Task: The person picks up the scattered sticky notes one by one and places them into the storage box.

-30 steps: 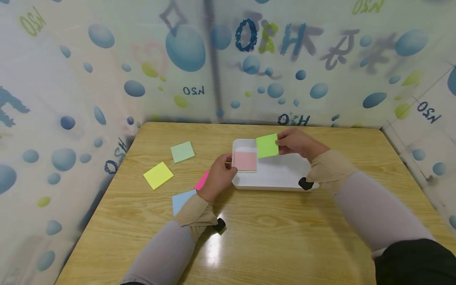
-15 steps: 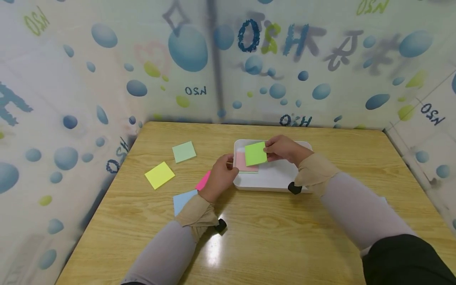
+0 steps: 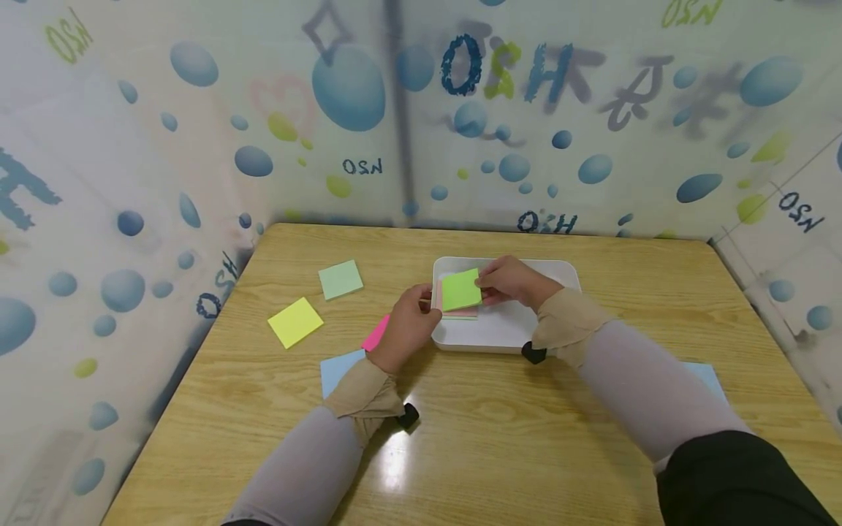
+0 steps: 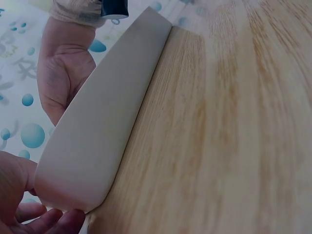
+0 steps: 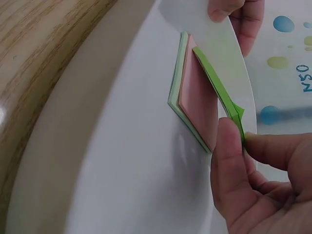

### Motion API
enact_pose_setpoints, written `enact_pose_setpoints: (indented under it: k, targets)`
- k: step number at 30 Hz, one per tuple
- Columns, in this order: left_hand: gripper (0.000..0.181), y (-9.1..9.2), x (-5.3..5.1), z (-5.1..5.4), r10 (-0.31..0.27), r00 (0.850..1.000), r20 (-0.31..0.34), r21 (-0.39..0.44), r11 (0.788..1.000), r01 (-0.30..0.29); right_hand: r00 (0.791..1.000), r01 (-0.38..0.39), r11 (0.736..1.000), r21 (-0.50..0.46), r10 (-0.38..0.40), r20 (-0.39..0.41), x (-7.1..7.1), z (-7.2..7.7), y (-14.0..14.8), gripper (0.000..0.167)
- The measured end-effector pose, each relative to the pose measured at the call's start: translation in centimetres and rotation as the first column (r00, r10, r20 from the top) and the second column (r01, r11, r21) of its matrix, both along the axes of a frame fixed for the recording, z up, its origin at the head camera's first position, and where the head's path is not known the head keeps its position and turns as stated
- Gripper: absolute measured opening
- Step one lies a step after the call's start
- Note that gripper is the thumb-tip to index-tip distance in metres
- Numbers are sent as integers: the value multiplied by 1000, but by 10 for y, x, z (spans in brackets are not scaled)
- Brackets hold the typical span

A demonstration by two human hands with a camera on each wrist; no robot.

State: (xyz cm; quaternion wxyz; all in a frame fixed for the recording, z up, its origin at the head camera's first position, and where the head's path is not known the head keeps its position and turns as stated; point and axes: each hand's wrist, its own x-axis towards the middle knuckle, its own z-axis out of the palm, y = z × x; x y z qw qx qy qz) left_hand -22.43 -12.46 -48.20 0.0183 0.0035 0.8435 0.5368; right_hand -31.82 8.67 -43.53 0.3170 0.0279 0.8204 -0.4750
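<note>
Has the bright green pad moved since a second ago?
Yes: in the head view, the bright green pad moved left across the white tray, overlapping the pink pad.

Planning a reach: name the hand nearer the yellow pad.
Left. The left hand holds the tray by its left end, right of the yellow pad; the right hand, farther right, pinches the lime pad over the tray.

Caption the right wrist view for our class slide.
A right hand pinches a green square paper pad, tilted over a pink square paper pad inside a white rectangular tray.
</note>
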Motion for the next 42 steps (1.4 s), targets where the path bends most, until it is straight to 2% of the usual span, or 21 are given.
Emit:
enact_pose_setpoints:
  k: [26, 35, 42]
  targets:
    - [50, 1, 0, 5, 0, 1000, 2, -38, 999, 0, 998, -63, 991, 118, 63, -3, 4, 1, -7, 24]
    - [50, 2, 1, 6, -2, 1000, 4, -34, 999, 2, 998, -61, 992, 115, 59, 14, 5, 2, -7, 28]
    - [50, 0, 1, 3, 2, 1000, -1, -27, 1000, -2, 997, -74, 988, 136, 74, 9, 8, 8, -1, 33]
